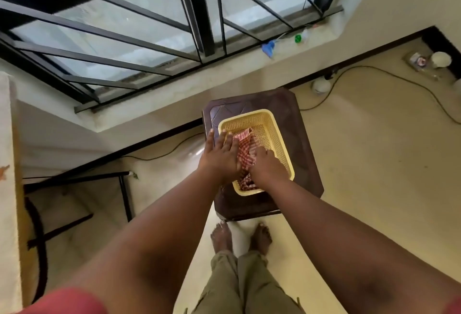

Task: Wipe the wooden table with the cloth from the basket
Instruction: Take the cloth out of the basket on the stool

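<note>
A small dark brown wooden table (304, 154) stands on the floor below me. On it sits a yellow perforated plastic basket (272, 124). A red-and-white checked cloth (245, 144) lies inside the basket. My left hand (220, 156) lies flat with straight fingers over the basket's left rim, touching the cloth's edge. My right hand (267, 167) reaches into the basket with fingers curled down onto the cloth, gripping it. Part of the cloth is hidden under both hands.
A barred window and its ledge (224, 74) run behind the table. A black cable (389, 71) trails over the floor at right, near small white objects (320, 86). A black metal frame (82, 189) stands at left. My bare feet (239, 237) are just before the table.
</note>
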A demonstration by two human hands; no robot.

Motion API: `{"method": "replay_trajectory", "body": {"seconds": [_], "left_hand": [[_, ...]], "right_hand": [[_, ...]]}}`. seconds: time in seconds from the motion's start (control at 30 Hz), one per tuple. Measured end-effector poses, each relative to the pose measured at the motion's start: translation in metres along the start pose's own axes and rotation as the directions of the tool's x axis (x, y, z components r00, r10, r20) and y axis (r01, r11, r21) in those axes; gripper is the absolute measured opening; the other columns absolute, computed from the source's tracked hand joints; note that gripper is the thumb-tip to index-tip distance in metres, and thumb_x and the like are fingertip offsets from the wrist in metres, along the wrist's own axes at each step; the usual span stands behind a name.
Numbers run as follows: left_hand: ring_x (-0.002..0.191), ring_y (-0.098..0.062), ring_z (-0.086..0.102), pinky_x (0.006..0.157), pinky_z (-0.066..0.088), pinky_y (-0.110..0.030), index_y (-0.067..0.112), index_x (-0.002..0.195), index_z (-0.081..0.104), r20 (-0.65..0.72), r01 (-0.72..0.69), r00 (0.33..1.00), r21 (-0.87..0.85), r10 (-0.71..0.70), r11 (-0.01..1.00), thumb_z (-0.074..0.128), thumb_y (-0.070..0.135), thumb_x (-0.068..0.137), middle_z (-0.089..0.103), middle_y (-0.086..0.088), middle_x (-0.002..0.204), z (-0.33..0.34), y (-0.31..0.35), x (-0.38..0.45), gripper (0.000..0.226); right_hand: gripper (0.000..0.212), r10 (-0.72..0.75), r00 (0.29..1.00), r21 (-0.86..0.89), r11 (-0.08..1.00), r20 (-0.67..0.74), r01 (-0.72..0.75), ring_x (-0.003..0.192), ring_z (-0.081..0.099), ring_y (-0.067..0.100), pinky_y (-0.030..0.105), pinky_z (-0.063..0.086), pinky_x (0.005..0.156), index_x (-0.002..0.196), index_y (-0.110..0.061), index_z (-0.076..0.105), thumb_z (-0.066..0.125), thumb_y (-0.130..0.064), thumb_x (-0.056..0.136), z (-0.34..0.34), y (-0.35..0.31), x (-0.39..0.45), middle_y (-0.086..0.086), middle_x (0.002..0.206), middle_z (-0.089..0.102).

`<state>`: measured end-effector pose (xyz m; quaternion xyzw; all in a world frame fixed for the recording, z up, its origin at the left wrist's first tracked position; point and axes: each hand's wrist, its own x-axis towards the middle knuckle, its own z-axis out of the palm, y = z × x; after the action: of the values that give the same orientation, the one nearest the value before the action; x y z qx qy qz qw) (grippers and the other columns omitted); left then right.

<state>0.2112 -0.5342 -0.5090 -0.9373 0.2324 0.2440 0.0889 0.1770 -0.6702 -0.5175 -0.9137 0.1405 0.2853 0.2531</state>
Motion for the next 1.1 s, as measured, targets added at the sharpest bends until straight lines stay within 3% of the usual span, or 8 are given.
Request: {"method": "replay_trajectory", "body": {"seconds": [0.17, 0.27, 0.37, 0.6, 0.77, 0.83, 0.97, 1.1], "left_hand": [[0.148, -0.029, -0.009, 0.101, -0.035, -0.053, 0.013, 0.153, 0.007, 0.011, -0.029, 1.0, 0.065, 0.028, 0.997, -0.02, 0.054, 0.075, 0.007, -0.011, 0.162, -0.006, -0.006, 0.016, 0.092], [0.148, -0.031, -0.011, 0.104, -0.031, -0.057, 0.012, 0.153, 0.008, 0.024, -0.045, 0.999, 0.096, 0.043, 0.994, -0.009, 0.053, 0.088, 0.008, -0.012, 0.161, -0.01, -0.01, 0.021, 0.079], [0.147, -0.033, -0.012, 0.107, -0.027, -0.058, 0.014, 0.154, 0.01, 0.033, -0.097, 0.995, 0.187, 0.093, 0.978, 0.002, 0.053, 0.095, 0.004, -0.014, 0.161, -0.013, -0.01, 0.025, 0.071], [0.145, -0.042, -0.014, 0.109, -0.023, -0.057, 0.01, 0.154, 0.0, 0.006, -0.094, 0.995, 0.39, 0.1, 0.916, 0.022, 0.055, 0.099, 0.0, -0.022, 0.16, -0.01, 0.017, 0.043, 0.075], [0.138, -0.04, 0.025, 0.115, 0.007, -0.05, 0.007, 0.139, 0.04, 0.001, -0.047, 0.999, 0.462, 0.052, 0.885, 0.045, 0.035, 0.097, 0.043, -0.017, 0.14, -0.008, 0.031, 0.054, 0.051], [0.128, -0.032, 0.036, 0.109, 0.018, -0.042, 0.01, 0.13, 0.047, 0.002, -0.023, 1.0, 0.412, 0.024, 0.911, 0.045, 0.034, 0.098, 0.05, -0.012, 0.127, -0.005, 0.03, 0.059, 0.041], [0.118, -0.027, 0.045, 0.099, 0.017, -0.041, 0.013, 0.121, 0.047, -0.061, 0.025, 0.998, 0.104, -0.019, 0.994, 0.048, 0.042, 0.096, 0.057, -0.005, 0.116, -0.002, 0.027, 0.066, 0.038], [0.117, -0.028, 0.048, 0.105, 0.013, -0.045, 0.016, 0.11, 0.054, 0.022, 0.04, 0.999, -0.047, -0.039, 0.998, 0.06, 0.045, 0.089, 0.063, -0.001, 0.109, -0.009, 0.024, 0.068, 0.037]], "right_hand": [[0.039, 0.04, 0.998, 0.031, 0.999, 0.045, -0.041, 0.101, 0.058, 0.032, 0.039, 0.046, 0.082, 0.123, -0.02, 0.041, 0.051, -0.03, 0.086, -0.004, 0.01, 0.003, 0.008, 0.113, 0.06], [0.014, 0.039, 0.997, -0.063, 0.997, 0.06, -0.036, 0.084, 0.057, 0.027, 0.033, 0.043, 0.068, 0.097, -0.02, 0.055, 0.049, -0.029, 0.087, -0.009, 0.012, 0.002, 0.006, 0.101, 0.064], [0.019, 0.141, 0.988, -0.128, 0.983, 0.061, -0.133, 0.077, 0.054, 0.024, 0.031, 0.04, 0.063, 0.084, -0.023, 0.055, 0.047, -0.039, 0.088, -0.012, 0.011, 0.0, 0.001, 0.09, 0.061], [0.034, 0.318, 0.944, -0.368, 0.891, 0.088, -0.266, 0.105, 0.059, 0.028, 0.035, 0.044, 0.071, 0.11, -0.012, 0.061, 0.044, -0.035, 0.093, -0.009, 0.006, 0.015, 0.008, 0.116, 0.062], [0.028, 0.43, 0.896, -0.506, 0.8, 0.108, -0.323, 0.104, 0.06, 0.024, 0.033, 0.048, 0.074, 0.111, -0.01, 0.061, 0.051, -0.029, 0.093, -0.014, 0.006, 0.025, 0.006, 0.114, 0.061], [0.026, 0.464, 0.88, -0.519, 0.78, 0.104, -0.35, 0.101, 0.061, 0.023, 0.032, 0.047, 0.067, 0.112, -0.01, 0.061, 0.054, -0.026, 0.092, -0.016, 0.009, 0.029, 0.006, 0.111, 0.062], [0.026, 0.493, 0.867, -0.438, 0.795, 0.066, -0.419, 0.105, 0.06, 0.023, 0.032, 0.043, 0.066, 0.116, -0.011, 0.059, 0.055, -0.021, 0.093, -0.025, 0.017, 0.035, 0.006, 0.117, 0.061], [0.029, 0.342, 0.939, -0.379, 0.868, -0.009, -0.32, 0.105, 0.06, 0.027, 0.034, 0.04, 0.065, 0.121, -0.012, 0.054, 0.05, -0.021, 0.094, -0.029, 0.015, 0.027, 0.008, 0.116, 0.061]]}}
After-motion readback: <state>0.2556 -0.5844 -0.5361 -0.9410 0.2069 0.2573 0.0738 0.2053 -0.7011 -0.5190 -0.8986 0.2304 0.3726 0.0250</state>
